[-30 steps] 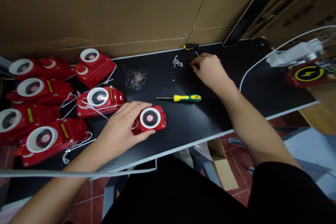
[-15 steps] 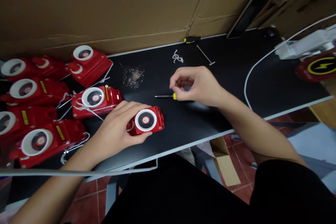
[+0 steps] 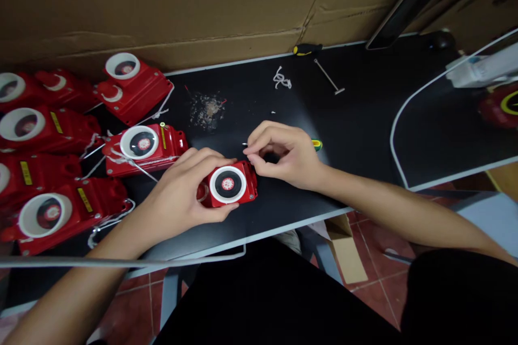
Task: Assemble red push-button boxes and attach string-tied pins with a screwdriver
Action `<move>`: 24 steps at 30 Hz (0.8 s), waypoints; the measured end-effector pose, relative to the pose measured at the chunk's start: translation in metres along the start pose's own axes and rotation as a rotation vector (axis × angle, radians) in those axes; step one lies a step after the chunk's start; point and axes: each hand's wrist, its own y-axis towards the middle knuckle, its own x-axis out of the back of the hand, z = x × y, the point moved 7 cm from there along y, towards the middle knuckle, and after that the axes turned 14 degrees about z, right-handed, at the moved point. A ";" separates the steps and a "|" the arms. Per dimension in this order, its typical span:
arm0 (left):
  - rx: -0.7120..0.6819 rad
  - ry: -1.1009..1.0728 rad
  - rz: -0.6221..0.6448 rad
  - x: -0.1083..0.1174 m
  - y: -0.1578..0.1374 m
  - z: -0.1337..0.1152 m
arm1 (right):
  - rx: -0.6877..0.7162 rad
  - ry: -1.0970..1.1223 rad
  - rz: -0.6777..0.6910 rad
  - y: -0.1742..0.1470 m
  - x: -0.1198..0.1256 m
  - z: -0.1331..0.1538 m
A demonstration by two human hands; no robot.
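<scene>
My left hand [image 3: 190, 186] is wrapped round a red alarm sounder [image 3: 227, 183] with a white ring and dark round centre, lying on the black table. At the sounder's right end, my right hand [image 3: 283, 153] is closed in a pinch, thumb and forefinger together. Whatever it pinches is too small to make out. A screwdriver [image 3: 317, 145] with a yellow-green handle lies on the table behind that hand, mostly hidden, only its tip and handle end showing. Just beyond, a tiny bright piece [image 3: 273, 112] sits on the tabletop.
Several similar sounders [image 3: 140, 143] with white cords crowd the left side. Crumbs of debris [image 3: 210, 110], a tangled white cord [image 3: 282, 78], a T-shaped rod [image 3: 328, 76] and a black-yellow screwdriver [image 3: 307, 49] lie farther back. A cable [image 3: 394, 135] curves over the right side. Cardboard [image 3: 162, 11] stands behind.
My right hand has moved left and down to the sounder's right end, covering most of the screwdriver on the table. My left hand keeps its hold. The view has shifted slightly.
</scene>
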 end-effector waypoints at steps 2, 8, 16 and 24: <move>0.012 0.001 0.003 -0.001 0.000 0.001 | 0.069 -0.055 -0.059 -0.002 0.001 0.003; 0.004 0.000 0.014 -0.004 0.000 0.000 | 0.117 -0.176 -0.007 -0.003 -0.005 0.004; 0.012 0.009 0.001 -0.004 0.000 0.000 | 0.210 -0.335 0.165 -0.003 -0.006 0.008; 0.027 -0.010 0.006 -0.002 0.001 0.002 | 0.219 -0.333 0.326 -0.007 -0.001 0.010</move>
